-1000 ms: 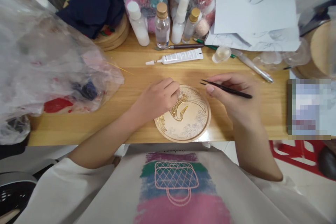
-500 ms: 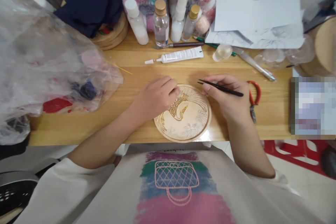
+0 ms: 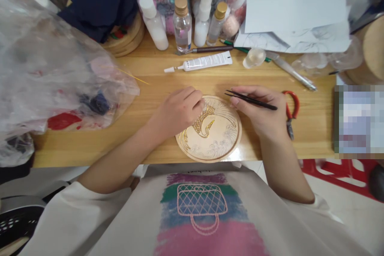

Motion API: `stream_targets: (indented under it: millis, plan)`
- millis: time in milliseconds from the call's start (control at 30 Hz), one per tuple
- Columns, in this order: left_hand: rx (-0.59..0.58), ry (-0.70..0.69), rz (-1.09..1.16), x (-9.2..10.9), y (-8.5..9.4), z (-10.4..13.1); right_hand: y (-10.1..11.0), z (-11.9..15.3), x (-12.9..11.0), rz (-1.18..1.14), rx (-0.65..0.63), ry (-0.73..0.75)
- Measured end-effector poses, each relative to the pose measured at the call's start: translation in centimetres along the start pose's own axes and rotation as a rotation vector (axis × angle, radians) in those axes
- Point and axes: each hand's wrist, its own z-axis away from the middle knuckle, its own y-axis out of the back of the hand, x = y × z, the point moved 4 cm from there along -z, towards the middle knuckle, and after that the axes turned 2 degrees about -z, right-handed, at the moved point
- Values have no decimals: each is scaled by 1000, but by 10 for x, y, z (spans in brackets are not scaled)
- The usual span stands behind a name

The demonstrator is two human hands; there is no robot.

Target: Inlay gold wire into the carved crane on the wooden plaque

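A round pale wooden disc (image 3: 217, 140) lies at the table's front edge, with a gold bird and fine drawn waves on it. My left hand (image 3: 184, 108) rests over its upper left part, fingers curled together; whatever they may pinch is hidden. In my right hand (image 3: 259, 106) are black tweezers (image 3: 252, 101), held just right of the disc's upper edge, their tips slightly apart and pointing left with nothing visible between them. Red-handled pliers (image 3: 291, 112) lie to the right, beside that hand.
Behind the disc lie a white tube (image 3: 207, 61), its cap (image 3: 169, 70) and a dark-handled tool (image 3: 210, 49). Several bottles (image 3: 183, 28) stand at the back. Plastic bags (image 3: 60, 76) fill the left; papers (image 3: 291, 8) and a silver pen (image 3: 295, 74) are at the back right.
The tweezers' tips have parted slightly more. Both hands stay nearly in place, and the view has shifted a little.
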Motion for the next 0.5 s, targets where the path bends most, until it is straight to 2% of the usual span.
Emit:
stream_targets:
  millis: [500]
  plan:
    - [-17,38,61,0,0,0,-2,1,0,-13,-8,1]
